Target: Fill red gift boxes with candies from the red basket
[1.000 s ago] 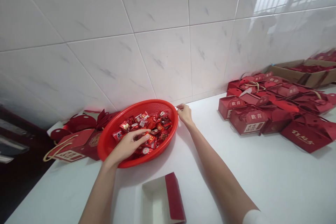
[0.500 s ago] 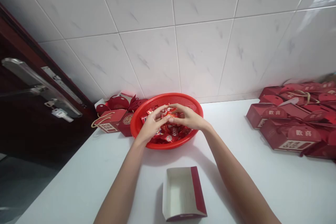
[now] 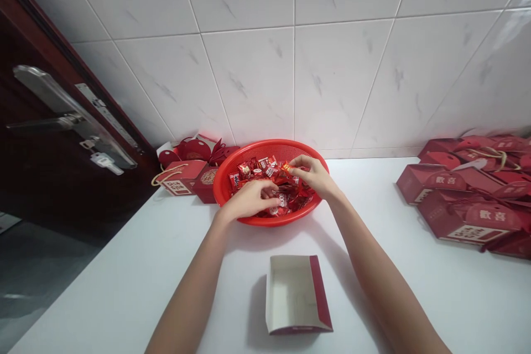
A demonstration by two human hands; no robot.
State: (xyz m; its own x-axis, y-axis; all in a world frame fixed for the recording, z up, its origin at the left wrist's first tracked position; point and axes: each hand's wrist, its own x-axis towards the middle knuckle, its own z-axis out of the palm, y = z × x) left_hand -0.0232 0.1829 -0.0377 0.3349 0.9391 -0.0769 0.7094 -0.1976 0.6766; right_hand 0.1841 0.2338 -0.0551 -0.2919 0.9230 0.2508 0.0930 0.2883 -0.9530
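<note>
Red-wrapped candies lie in a red plastic basket near the wall. Over the basket's front left part is my left hand, its fingers curved and apart above the candies, with nothing visible between them. My right hand is at the basket's right side, thumb and forefinger pinching a small orange-red candy. Nearer to me, an open box, pale inside with a dark red flap on its right, sits on the white table.
Closed red gift boxes with rope handles stand left of the basket. More red boxes are grouped at the right. A tiled wall runs behind, and a dark door with a handle and keys is at the left.
My hands have moved apart; the left dropped lower over the candies, while the right went right and now pinches an orange-red candy. The view has shifted slightly.
</note>
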